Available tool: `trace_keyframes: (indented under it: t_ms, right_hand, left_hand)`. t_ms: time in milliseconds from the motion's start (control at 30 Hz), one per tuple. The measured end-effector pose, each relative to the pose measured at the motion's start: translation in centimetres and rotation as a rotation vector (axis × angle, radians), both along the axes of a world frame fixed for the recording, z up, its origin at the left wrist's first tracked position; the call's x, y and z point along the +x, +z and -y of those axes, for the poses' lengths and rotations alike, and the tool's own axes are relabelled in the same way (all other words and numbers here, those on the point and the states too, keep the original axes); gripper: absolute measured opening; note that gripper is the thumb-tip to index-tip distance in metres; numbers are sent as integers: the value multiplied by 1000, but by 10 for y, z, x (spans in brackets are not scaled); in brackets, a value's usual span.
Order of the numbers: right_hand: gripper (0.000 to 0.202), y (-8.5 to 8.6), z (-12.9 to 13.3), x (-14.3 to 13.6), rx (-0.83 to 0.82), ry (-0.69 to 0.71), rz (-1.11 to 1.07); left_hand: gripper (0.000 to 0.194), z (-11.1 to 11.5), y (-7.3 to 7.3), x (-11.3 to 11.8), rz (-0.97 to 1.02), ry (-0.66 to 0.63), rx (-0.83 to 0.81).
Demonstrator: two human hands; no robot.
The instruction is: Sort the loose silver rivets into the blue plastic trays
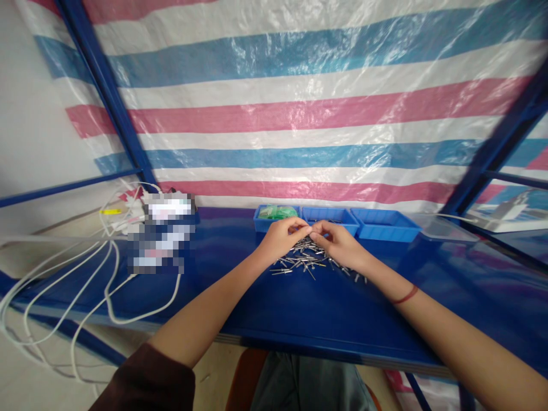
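Note:
A loose pile of silver pop rivets (305,261) lies on the blue tabletop. My left hand (285,235) is over the left side of the pile, its thumb and fingers pinched together. Opposite it, my right hand (336,242) is closed in a similar pinch over the right side. The fingertips of both hands meet above the rivets; whatever they hold is too small or too hidden to make out. Right behind the hands stands a blue bin (327,216) with some thin dark pieces in it, partly covered by my fingers.
A blue bin (258,220) at left holds a green bag (278,212); another blue bin (385,231) stands at right, beside a clear plastic lid (447,227). White cables (112,285) loop over the left table edge. Striped sheeting (291,114) hangs behind, between blue frame posts (105,97).

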State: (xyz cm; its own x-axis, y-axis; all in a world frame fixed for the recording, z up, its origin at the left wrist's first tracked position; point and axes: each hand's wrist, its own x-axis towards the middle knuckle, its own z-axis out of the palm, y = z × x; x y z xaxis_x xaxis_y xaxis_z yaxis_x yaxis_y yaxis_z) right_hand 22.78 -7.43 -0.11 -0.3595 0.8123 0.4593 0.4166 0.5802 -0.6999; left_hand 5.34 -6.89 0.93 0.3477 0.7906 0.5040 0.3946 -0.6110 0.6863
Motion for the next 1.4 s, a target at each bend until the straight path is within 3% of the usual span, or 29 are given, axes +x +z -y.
trace_keyframes:
  t_ms: [133,367,500,633,733,900,1033,1133,1233,1400]
  right_hand:
    - [29,3,2,-4,-59,9,-137]
    - [34,8,8,-8,-301,19,-256]
    - [30,11,11,-8,-73,-64,-300]
    - [28,17,16,-6,151,-119,-39]
    - [33,22,11,0,198,-151,42]
    - [29,22,-24,24,356,-487,-82]
    - [28,13,-47,42,411,-604,173]
    - [26,9,-49,49,382,-646,348]
    - [20,15,-39,51,341,-525,363]
    - [16,26,-10,44,62,24,492]
  left_hand:
    - [14,3,2,1,51,-7,-22]
    - [10,3,2,1,90,-3,49]
    - [10,-1,0,2,162,13,-10]
    - [22,-3,-3,3,76,-86,-110]
    - [28,-5,-4,1,-10,-81,-136]
    - [34,-8,-1,-5,-56,62,-63]
    - [27,-7,0,-7,-216,9,35]
    - [25,-6,-3,-8,-362,-49,102]
    - [25,-7,-5,-11,-461,-87,133]
    - [29,-8,-2,-19,-593,-125,129]
